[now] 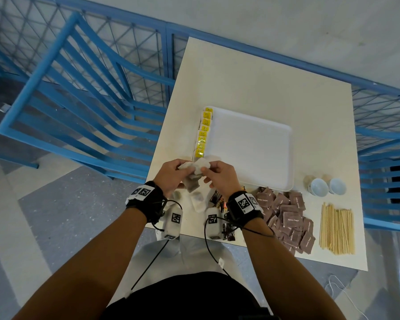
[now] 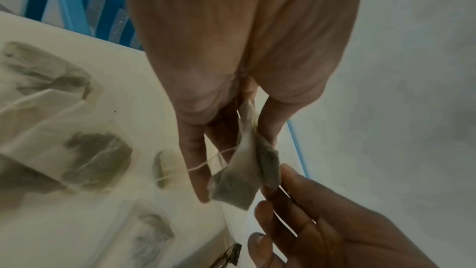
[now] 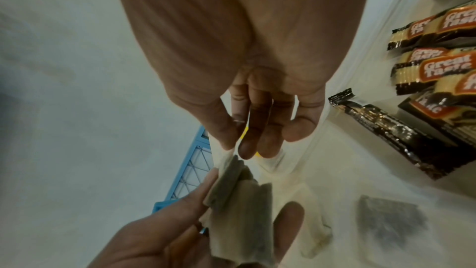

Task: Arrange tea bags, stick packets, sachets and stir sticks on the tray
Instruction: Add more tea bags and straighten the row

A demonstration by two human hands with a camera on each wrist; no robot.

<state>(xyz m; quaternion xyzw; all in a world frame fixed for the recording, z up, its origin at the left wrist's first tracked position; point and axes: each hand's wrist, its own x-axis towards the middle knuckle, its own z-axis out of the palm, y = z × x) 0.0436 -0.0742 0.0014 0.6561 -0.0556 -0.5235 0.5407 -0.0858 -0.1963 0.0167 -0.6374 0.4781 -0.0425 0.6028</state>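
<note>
My left hand point(image 1: 180, 169) grips a small bunch of tea bags point(image 1: 200, 166) just over the near left corner of the white tray point(image 1: 252, 146). In the left wrist view the bunch of tea bags point(image 2: 244, 176) hangs between the fingers, strings trailing. My right hand point(image 1: 206, 173) pinches the top of one bag in the bunch point(image 3: 229, 182) with thumb and forefinger. A row of tea bags with yellow tags point(image 1: 203, 132) lies along the tray's left edge. Loose tea bags point(image 2: 98, 162) lie on the table below my hands.
Coffee stick packets point(image 3: 438, 64) lie by my right wrist. Brown sugar sachets point(image 1: 286, 215) are heaped at the near right, with stir sticks point(image 1: 336, 227) beyond them. Two small cups point(image 1: 327, 187) stand right of the tray. A blue railing point(image 1: 79, 100) runs along the table's left side.
</note>
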